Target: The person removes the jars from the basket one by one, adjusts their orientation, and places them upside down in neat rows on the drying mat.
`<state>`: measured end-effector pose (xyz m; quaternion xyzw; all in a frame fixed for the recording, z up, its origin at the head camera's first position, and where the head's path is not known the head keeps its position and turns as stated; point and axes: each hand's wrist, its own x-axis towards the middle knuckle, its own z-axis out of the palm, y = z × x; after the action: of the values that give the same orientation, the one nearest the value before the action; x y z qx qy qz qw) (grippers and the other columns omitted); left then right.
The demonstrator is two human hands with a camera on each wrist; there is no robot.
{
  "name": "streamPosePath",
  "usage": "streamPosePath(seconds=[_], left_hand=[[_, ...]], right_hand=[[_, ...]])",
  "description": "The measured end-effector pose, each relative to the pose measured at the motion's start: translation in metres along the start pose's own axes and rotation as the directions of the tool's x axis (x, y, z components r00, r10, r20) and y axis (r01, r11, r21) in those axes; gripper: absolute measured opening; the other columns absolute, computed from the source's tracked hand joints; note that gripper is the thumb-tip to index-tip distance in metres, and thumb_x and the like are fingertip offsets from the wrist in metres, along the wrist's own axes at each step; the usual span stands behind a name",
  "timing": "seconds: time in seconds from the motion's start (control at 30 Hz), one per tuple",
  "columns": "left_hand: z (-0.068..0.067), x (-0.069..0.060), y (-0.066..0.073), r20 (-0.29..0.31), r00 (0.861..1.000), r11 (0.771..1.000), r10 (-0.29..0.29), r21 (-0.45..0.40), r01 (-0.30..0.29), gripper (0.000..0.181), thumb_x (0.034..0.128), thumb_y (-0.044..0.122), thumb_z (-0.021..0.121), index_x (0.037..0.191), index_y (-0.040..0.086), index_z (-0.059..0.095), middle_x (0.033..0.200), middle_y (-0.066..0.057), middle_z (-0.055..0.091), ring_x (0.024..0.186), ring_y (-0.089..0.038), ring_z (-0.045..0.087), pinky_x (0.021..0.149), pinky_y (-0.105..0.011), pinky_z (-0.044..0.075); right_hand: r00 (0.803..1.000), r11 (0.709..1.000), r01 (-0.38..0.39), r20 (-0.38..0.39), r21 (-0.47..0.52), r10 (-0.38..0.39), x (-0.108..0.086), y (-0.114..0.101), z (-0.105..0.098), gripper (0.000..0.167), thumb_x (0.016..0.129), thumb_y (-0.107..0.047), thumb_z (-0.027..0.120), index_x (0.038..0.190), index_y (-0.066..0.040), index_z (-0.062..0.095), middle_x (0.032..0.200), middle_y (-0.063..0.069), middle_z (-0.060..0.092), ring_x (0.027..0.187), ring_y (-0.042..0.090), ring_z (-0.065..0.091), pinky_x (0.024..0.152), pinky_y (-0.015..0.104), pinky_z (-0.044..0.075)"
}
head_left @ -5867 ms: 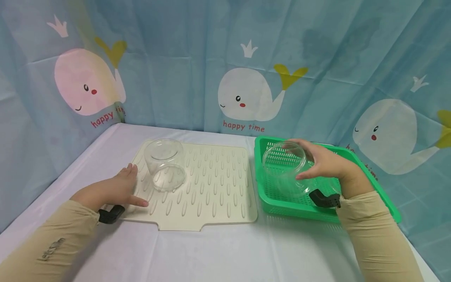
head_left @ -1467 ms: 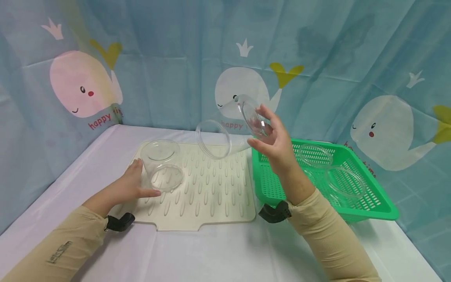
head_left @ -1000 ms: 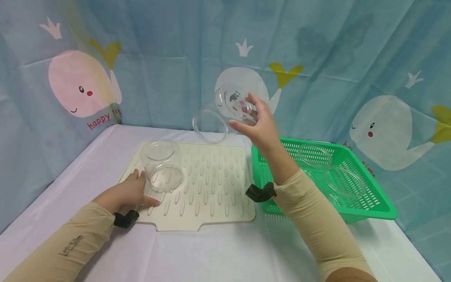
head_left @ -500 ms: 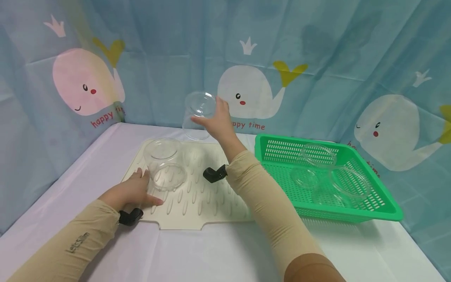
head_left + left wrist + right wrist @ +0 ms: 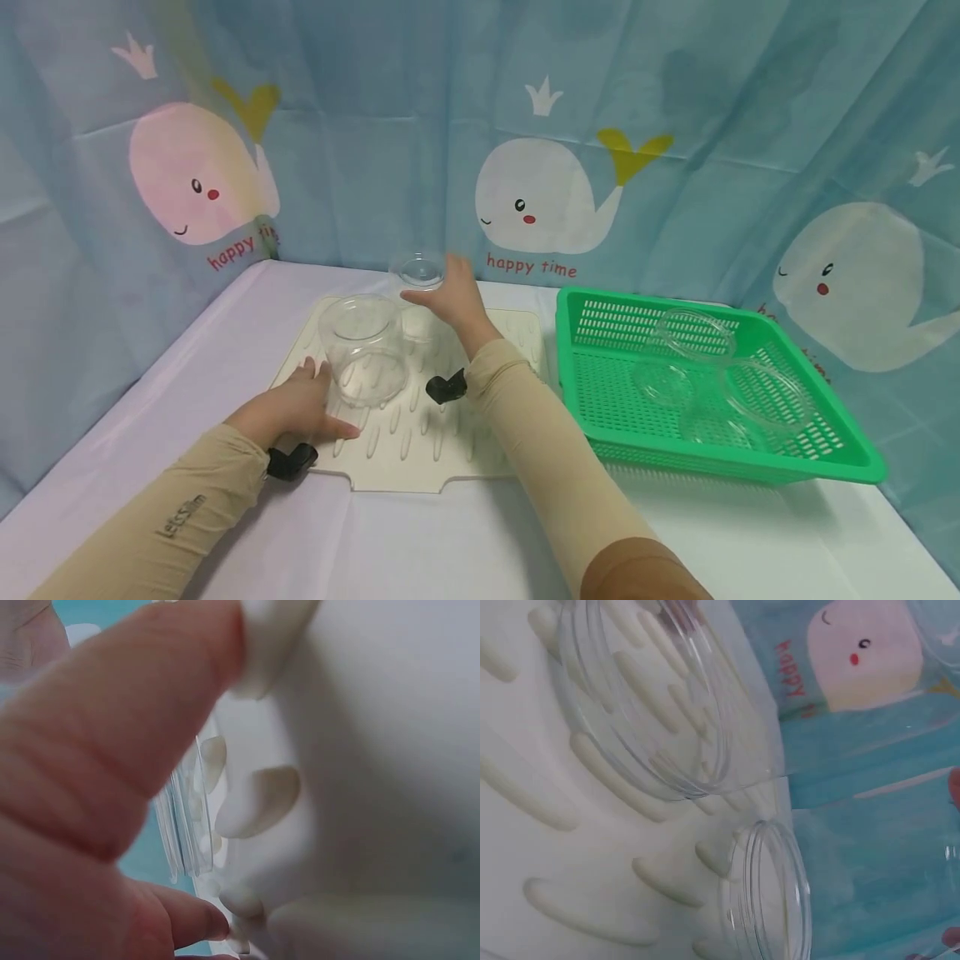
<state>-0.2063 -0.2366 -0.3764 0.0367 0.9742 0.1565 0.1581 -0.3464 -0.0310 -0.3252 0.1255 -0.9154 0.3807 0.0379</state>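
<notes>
Gripped between thumb and fingers of the right hand [image 5: 457, 296], at the rear of the cream mat [image 5: 397, 475]: one held jar [image 5: 420, 268], clear, inverted, rim directed downward. Contact between rim and mat: not determinable from the head or right wrist view. Right hand curved round the upper end, thumb opposed to fingers, grip not released. Located just beside, to the left and slightly nearer the person: a standing jar [image 5: 362, 342], likewise clear and inverted, seated on the ridged surface of the mat. Positioned at the outer side of the standing jar, low over the mat: left hand [image 5: 296, 408], fingers and thumb spread, nothing gripped; contact with the jar wall unclear. Judged complete: placement of the standing jar. Judged nearly complete: transfer of the held jar, with release not yet made. Judged outstanding: clear containers [image 5: 765, 392] in the green basket [image 5: 720, 462], to the right of the mat and apart from it; apparently tilted, at least two by outline, exact count not readable through overlapping transparent walls. Beneath mat and basket: desk [image 5: 420, 550] with a pale cover. Behind: blue curtain [image 5: 375, 167] printed with whales.
</notes>
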Motion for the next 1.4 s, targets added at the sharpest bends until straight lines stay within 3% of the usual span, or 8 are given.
streamPosePath(seconds=[0.17,0.43,0.67,1.0,1.2,1.4], left_hand=[[0.003,0.004,0.0,0.003,1.0,1.0,-0.003,0.012,0.003,0.138,0.0551,0.073,0.067,0.135,-0.022,0.006,0.135,-0.048,-0.003,0.127,-0.057,0.002,0.102,-0.063,0.014],[0.0,-0.002,-0.001,0.009,1.0,0.999,-0.01,0.034,0.01,0.138,0.0557,0.072,0.067,0.133,-0.024,0.006,0.134,-0.049,-0.002,0.126,-0.058,0.003,0.101,-0.064,0.016],[-0.001,-0.001,0.0,0.018,1.0,0.999,-0.015,0.033,0.014,0.137,0.0555,0.07,0.069,0.133,-0.025,0.006,0.134,-0.049,-0.002,0.127,-0.058,0.002,0.102,-0.063,0.014],[-0.003,-0.001,0.005,0.038,0.999,0.999,-0.015,0.038,0.014,0.137,0.0563,0.07,0.068,0.132,-0.025,0.005,0.133,-0.049,-0.003,0.126,-0.059,0.003,0.101,-0.064,0.015],[-0.002,-0.001,0.004,0.029,1.0,0.999,-0.008,0.052,0.007,0.137,0.0561,0.07,0.068,0.132,-0.026,0.006,0.133,-0.05,-0.002,0.126,-0.059,0.004,0.101,-0.064,0.015],[-0.004,0.0,0.004,0.032,0.999,0.999,-0.015,0.042,0.013,0.138,0.0555,0.07,0.069,0.132,-0.025,0.005,0.133,-0.05,-0.002,0.126,-0.059,0.003,0.101,-0.064,0.015]], right_hand=[[1.0,1.0,-0.005,0.022,0.015,0.005,0.003,0.007,0.001,0.101,0.07,-0.055,0.071,0.146,-0.011,0.02,0.148,0.009,0.022,0.135,0.022,0.024,0.108,0.035,0.026],[0.998,0.997,-0.011,0.067,0.076,0.006,0.004,0.001,0.004,0.097,0.076,-0.053,0.066,0.147,-0.01,0.015,0.149,0.009,0.019,0.135,0.024,0.024,0.108,0.038,0.027],[0.997,1.0,-0.004,0.083,-0.004,0.005,0.005,-0.006,-0.006,0.092,0.081,-0.056,0.058,0.147,-0.011,0.014,0.151,0.009,0.016,0.138,0.023,0.018,0.11,0.037,0.023],[0.998,0.999,0.014,0.058,0.052,-0.017,0.002,-0.036,-0.06,0.085,0.084,-0.055,0.055,0.148,-0.016,0.013,0.152,0.008,0.01,0.139,0.022,0.014,0.11,0.039,0.023],[0.995,0.993,0.058,0.078,0.106,-0.066,-0.025,-0.047,-0.107,0.083,0.083,-0.052,0.058,0.148,-0.024,0.014,0.152,0.0,0.009,0.139,0.017,0.014,0.109,0.039,0.024],[0.991,0.979,0.13,0.021,0.156,-0.135,-0.053,-0.036,-0.149,0.078,0.082,-0.048,0.062,0.146,-0.032,0.02,0.15,-0.009,0.016,0.133,0.017,0.028,0.1,0.036,0.037]])
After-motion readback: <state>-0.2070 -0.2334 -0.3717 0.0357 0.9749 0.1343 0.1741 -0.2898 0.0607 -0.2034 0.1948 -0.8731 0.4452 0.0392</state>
